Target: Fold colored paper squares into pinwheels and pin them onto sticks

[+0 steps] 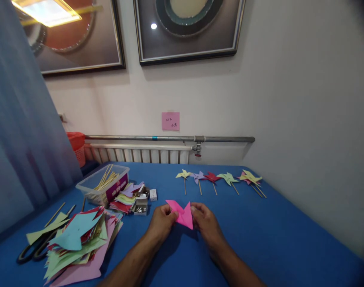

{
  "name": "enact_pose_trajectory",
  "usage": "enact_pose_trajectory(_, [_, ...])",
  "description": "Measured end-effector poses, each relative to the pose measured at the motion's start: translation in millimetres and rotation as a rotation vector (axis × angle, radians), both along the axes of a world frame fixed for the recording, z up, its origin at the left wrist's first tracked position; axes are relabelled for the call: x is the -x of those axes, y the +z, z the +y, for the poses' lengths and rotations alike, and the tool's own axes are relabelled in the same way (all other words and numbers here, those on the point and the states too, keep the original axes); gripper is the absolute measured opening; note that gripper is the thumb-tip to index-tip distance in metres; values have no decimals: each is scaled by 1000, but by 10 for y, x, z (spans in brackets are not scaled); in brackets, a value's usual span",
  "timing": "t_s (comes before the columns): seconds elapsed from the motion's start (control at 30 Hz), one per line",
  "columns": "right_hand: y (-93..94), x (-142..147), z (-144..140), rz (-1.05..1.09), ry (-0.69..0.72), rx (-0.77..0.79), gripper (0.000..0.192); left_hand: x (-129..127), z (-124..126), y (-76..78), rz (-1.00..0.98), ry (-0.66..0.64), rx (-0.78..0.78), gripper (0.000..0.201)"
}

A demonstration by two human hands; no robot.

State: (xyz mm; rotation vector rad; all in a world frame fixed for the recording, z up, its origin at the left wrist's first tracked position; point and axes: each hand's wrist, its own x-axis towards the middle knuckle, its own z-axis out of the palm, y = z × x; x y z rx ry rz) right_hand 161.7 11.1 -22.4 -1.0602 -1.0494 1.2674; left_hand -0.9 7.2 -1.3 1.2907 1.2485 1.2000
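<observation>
A pink folded paper (182, 213) with pointed flaps is held just above the blue table (274, 239), in front of me. My left hand (162, 221) pinches its left side. My right hand (205, 222) grips its right edge. Behind the paper, a row of several finished paper pinwheels on wooden sticks (220, 179) lies on the table, in yellow, purple, red and green.
A heap of cut coloured paper (80, 243) lies at the left, with black scissors (35, 249) beside it. A clear plastic box of wooden sticks (104, 183) and small boxes of pins (141, 201) stand behind. A radiator (140, 153) and wall back the table.
</observation>
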Motion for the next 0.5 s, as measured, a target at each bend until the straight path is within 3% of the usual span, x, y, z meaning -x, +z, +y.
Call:
enact_pose_trajectory(0.27, [31, -25, -23, -120, 7, -176, 29, 7, 9, 2, -10, 22, 61, 20])
enact_pose_trajectory(0.4, [121, -41, -79, -192, 95, -209, 22, 15, 9, -1, -6, 32, 62, 19])
enact_pose_trajectory(0.5, [151, -49, -99, -232, 64, -214, 21, 15, 13, -9, -9, 34, 73, 21])
